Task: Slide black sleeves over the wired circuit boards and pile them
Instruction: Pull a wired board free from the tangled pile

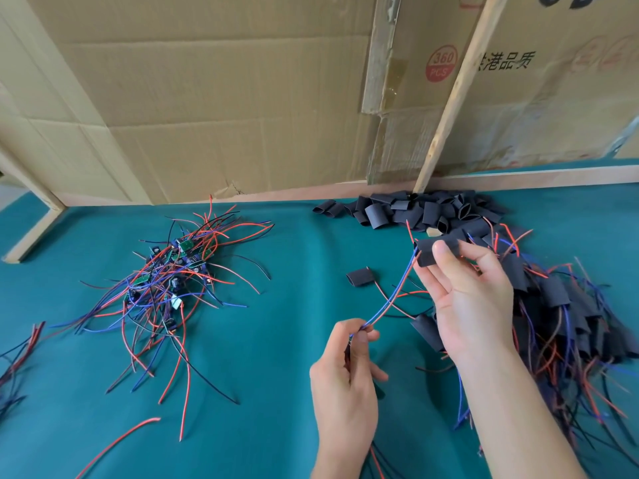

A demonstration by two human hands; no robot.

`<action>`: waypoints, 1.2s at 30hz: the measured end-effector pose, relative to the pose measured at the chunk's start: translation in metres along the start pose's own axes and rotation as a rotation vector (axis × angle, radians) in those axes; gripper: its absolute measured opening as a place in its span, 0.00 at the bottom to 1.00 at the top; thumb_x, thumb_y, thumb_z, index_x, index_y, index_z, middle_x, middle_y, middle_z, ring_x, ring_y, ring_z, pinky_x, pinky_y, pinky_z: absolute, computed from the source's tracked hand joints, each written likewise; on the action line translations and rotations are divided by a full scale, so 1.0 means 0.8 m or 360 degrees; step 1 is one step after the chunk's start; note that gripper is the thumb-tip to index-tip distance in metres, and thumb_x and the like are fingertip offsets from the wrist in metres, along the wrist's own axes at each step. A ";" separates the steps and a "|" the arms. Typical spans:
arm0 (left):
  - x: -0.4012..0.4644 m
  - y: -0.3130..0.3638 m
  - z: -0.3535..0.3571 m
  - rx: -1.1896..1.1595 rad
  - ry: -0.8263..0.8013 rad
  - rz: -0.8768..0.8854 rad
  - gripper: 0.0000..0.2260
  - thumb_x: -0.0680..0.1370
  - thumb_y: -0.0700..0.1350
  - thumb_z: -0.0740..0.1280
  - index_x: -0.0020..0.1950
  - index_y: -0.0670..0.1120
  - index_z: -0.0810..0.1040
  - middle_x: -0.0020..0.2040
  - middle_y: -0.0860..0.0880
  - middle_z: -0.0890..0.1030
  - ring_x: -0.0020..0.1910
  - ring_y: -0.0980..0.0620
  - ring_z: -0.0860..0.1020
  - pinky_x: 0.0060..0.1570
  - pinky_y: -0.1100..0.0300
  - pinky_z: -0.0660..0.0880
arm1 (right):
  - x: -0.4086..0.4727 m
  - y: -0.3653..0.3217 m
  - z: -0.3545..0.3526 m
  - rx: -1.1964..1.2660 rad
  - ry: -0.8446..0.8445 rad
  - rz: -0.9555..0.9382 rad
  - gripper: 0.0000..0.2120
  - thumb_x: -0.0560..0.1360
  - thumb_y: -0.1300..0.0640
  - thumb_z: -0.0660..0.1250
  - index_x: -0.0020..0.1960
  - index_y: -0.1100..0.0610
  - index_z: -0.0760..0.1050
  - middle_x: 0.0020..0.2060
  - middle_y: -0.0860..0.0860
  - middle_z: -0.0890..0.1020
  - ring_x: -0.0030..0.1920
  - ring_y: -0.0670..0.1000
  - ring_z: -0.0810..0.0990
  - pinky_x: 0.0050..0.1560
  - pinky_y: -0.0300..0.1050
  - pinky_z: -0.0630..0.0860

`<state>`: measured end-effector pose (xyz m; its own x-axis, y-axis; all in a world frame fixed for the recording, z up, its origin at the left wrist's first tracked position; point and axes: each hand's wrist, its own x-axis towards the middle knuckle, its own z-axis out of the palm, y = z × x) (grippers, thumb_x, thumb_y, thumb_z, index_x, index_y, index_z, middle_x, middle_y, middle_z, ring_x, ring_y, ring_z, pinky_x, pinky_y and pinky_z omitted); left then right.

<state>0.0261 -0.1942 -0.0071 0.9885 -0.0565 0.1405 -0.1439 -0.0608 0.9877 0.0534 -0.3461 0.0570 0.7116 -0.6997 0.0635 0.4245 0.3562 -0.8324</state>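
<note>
Right hand point(468, 292): we pinch a black sleeve point(436, 251) between thumb and fingers, holding it raised above the table; short red wire ends poke out of its upper edge.
Wires from the sleeve point(394, 288): we see a blue and a red lead run out of the sleeve's lower left end, down toward our other hand.
Left hand point(345, 378): we grip the far ends of those leads between thumb and curled fingers, below and left of the sleeve; more red and dark wires trail out under the palm.
Loose sleeve point(360, 277): one lies alone on the green table cover point(269, 340), just left of the held sleeve.
Finished pile point(567, 316): sleeved boards with trailing wires lie under and to the right of our right hand.
Empty sleeves point(415, 210): a heap sits beyond the grip, against the wooden edging.
Bare boards point(169, 271): a tangle of small green boards with red, blue and black wires lies well to the left.
Cardboard wall point(221, 98): it stands behind everything; we read a red round mark "360 PCS" and Chinese print ending "港品质". A wooden stick point(460, 88) leans against it.
</note>
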 end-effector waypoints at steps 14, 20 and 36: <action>0.000 0.004 -0.003 -0.0009 0.0008 -0.0040 0.13 0.86 0.45 0.61 0.49 0.63 0.76 0.48 0.58 0.86 0.29 0.49 0.82 0.31 0.61 0.70 | -0.005 -0.013 0.009 0.0313 -0.0245 0.0301 0.10 0.71 0.61 0.73 0.48 0.55 0.73 0.43 0.53 0.84 0.47 0.55 0.86 0.48 0.47 0.84; -0.001 0.007 -0.005 -0.0024 0.0012 -0.0040 0.13 0.86 0.44 0.61 0.48 0.62 0.76 0.48 0.58 0.86 0.29 0.49 0.82 0.31 0.59 0.70 | -0.003 -0.017 0.009 0.0307 -0.0239 0.0309 0.09 0.70 0.59 0.73 0.45 0.55 0.74 0.39 0.51 0.83 0.43 0.53 0.86 0.48 0.46 0.84; 0.000 0.010 -0.003 -0.0019 0.0010 -0.0040 0.12 0.86 0.44 0.61 0.48 0.61 0.76 0.47 0.58 0.86 0.29 0.50 0.82 0.31 0.59 0.73 | -0.011 -0.011 0.006 -0.0045 -0.0384 0.0138 0.11 0.69 0.60 0.74 0.50 0.58 0.79 0.44 0.55 0.85 0.46 0.58 0.85 0.50 0.51 0.84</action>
<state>0.0251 -0.1921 0.0009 0.9920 -0.0488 0.1163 -0.1187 -0.0505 0.9916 0.0462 -0.3402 0.0667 0.8590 -0.4982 0.1177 0.3426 0.3886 -0.8554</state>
